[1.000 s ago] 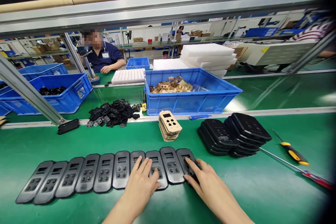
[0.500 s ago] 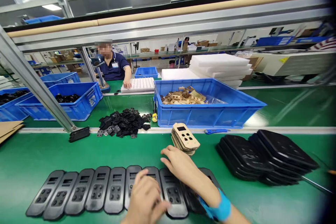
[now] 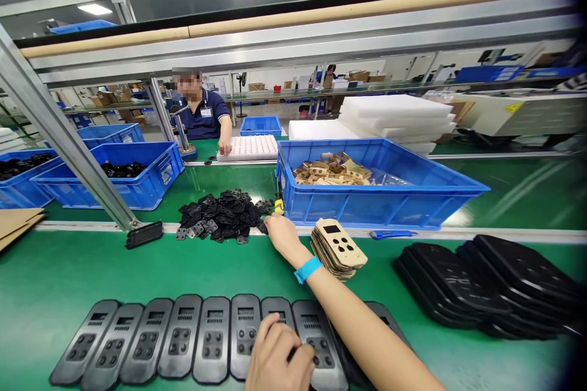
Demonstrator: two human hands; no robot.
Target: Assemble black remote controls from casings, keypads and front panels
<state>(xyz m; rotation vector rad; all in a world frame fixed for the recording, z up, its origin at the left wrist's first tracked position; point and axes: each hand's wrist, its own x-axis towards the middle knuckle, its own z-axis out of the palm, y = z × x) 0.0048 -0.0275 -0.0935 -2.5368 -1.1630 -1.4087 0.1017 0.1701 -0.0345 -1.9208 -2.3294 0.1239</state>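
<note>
A row of black plastic panels (image 3: 213, 333), each with a rectangular slot and round buttons, lies along the near side of the green bench. Over the right part of this row is my left hand (image 3: 279, 357), its fingers loosely bent and apart, nothing visible in it. My right hand (image 3: 283, 237), with a blue band at the wrist, reaches to the right edge of a heap of small black pads (image 3: 220, 214). Its fingertips are partly hidden, close to a yellow-handled tool (image 3: 279, 206). Beside the right forearm stands a stack of tan perforated plates (image 3: 339, 247).
A large blue bin (image 3: 380, 208) with tan pieces stands behind the stack, with a blue cutter (image 3: 393, 234) before it. Stacked black housings (image 3: 458, 284) lie right. A metal post (image 3: 77, 140) rises at left near another blue bin (image 3: 114, 180). A co-worker (image 3: 206, 113) sits opposite.
My right hand has moved forward and left, from beside the tan plates to the edge of the black pads. My left hand has shifted slightly right and down. The view has moved a little.
</note>
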